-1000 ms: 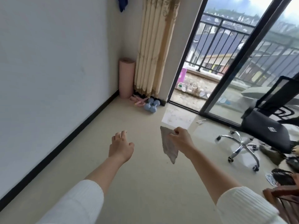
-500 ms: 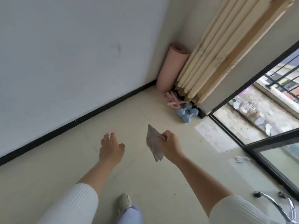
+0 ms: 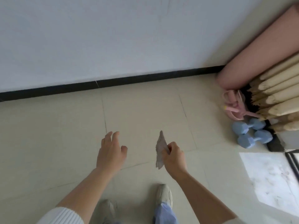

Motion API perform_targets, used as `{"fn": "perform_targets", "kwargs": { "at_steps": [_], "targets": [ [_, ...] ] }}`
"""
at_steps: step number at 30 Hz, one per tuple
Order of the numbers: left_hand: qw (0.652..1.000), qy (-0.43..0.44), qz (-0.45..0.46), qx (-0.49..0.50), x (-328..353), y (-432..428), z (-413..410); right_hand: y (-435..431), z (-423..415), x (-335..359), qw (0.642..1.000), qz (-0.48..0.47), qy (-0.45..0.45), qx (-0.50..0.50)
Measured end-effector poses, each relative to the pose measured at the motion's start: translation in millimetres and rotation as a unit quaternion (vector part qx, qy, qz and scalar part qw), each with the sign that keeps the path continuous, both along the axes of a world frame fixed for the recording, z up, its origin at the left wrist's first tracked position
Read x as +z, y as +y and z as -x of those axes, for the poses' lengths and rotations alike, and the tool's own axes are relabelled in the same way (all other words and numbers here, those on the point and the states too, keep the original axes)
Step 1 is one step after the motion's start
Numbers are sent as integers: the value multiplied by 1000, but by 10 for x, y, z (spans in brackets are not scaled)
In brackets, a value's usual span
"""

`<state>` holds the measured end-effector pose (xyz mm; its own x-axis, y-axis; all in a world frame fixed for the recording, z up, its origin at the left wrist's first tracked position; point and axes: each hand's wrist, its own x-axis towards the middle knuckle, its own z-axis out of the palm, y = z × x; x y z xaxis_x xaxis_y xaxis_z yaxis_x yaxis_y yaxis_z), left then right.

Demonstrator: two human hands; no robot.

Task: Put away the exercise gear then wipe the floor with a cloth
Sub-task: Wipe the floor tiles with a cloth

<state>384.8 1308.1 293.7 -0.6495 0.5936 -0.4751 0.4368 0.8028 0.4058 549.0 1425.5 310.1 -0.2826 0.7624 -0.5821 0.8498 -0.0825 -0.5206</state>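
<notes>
The right hand point(image 3: 174, 156) was held out above the floor point(image 3: 64, 143), its fingers point(image 3: 169, 147) pinched on the edge of a grey cloth point(image 3: 160, 149). The cloth hung edge-on from that grip, clear of the floor, with one corner pointing up and the rest drooping below the knuckles. The left hand point(image 3: 110, 151) was extended beside it, well apart from the cloth, palm down, fingers loosely spread and grasping nothing.

The exercise gear was gathered in the far right corner. A rolled pink mat point(image 3: 258, 49) stood against the white wall point(image 3: 113, 38), next to the hem of a beige curtain point(image 3: 278, 94). A pink looped item point(image 3: 234, 105), too blurred to identify further, lay on the floor at the foot of the mat. Two blue dumbbells point(image 3: 252, 133) lay side by side just beyond it, touching or nearly touching each other, near the dark door track.

A black skirting board point(image 3: 129, 78) ran along the base of the wall. A pale smeared patch point(image 3: 271, 178) marked the tiles at the right edge. Two light shoes point(image 3: 164, 195) and white sleeve cuffs were visible at the bottom of the view.
</notes>
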Motion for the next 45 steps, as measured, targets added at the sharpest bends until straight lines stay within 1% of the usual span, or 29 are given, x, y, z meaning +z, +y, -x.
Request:
{"fn": "perform_targets", "kwargs": {
  "at_steps": [5,7,9,12,15,17,18,20,22,24,26,27,28,31,32,34,36,39,45],
  "targets": [
    [999,9,10,30,-1544,-96,-162,111,70,-1476,999,-7,18,46],
    [998,4,21,59,-2114,-149,-219,104,105,-1976,997,-23,27,70],
    [997,0,17,78,-2642,-180,-258,124,178,-2404,996,-38,44,72],
    [997,18,3,75,-3304,-152,-227,251,452,-2852,992,-51,89,67],
    [994,38,-22,98,-3792,-51,-51,431,844,-3137,983,-70,148,88],
    [994,68,-7,79,-4049,23,151,543,1156,-3288,975,-75,195,72],
    [994,89,6,60,-4132,59,278,597,1307,-3356,972,-73,219,49],
    [992,109,6,65,-4180,147,566,706,1524,-3503,964,-56,261,-19],
    [989,135,-9,61,-4154,208,810,796,1573,-3722,959,-32,275,-59],
    [986,165,-13,25,-4152,239,924,858,1434,-3958,975,-30,215,-43],
    [985,171,-5,2,-4214,221,937,898,1201,-4154,991,-68,113,26],
    [986,166,3,-1,-4279,198,927,916,1089,-4216,990,-102,74,68],
    [987,163,12,-1,-4356,177,910,933,1016,-4254,983,-140,54,107],
    [986,167,20,16,-4588,144,905,983,1043,-4301,943,-233,72,226],
    [983,180,15,19,-4624,138,925,992,1118,-4324,928,-247,68,269],
    [979,205,-1,18,-4690,142,989,996,1319,-4431,907,-243,37,342],
    [975,219,-5,21,-4760,147,1051,992,1483,-4647,892,-234,-7,386],
    [971,237,-13,34,-4835,150,1078,1065,1613,-4922,879,-267,-48,391],
    [966,252,-29,43,-4853,111,1090,1517,2046,-4998,891,-295,-67,338]
  ]
}}
